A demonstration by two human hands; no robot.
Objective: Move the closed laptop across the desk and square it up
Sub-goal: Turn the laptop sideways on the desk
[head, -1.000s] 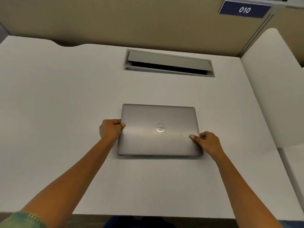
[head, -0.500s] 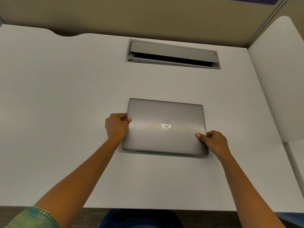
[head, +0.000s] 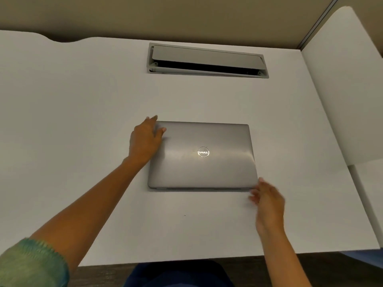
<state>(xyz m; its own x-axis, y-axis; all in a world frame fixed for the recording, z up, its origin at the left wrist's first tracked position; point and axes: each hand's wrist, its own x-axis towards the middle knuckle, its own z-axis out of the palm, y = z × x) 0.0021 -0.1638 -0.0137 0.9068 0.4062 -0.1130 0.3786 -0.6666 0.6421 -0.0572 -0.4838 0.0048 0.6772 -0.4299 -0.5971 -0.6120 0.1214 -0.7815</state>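
White desk (head: 62, 121) filled most of the head view, backed by a tan partition (head: 186, 15), with a white divider (head: 342, 90) on the right. A grey cable hatch (head: 207, 60) sat in the desk near the back, its flap tilted open over a dark slot.

The closed laptop (head: 203, 156) lay flat near the middle of the desk, in front of the hatch, its edges roughly parallel to it. The left hand (head: 145, 139) was open, fingers spread over the far-left corner, hiding that corner; whether the palm pressed on the lid could not be told. The right hand (head: 267, 200) was blurred, fingers loosely open at the near-right corner, and contact there was unclear. A green sleeve (head: 31, 264) was cut off at the lower left, and the right forearm ran out of frame at the bottom.

Half a second earlier both hands had gripped the laptop's side edges; now the left had moved up to the far corner and the right had dropped to the near corner, both grips released.
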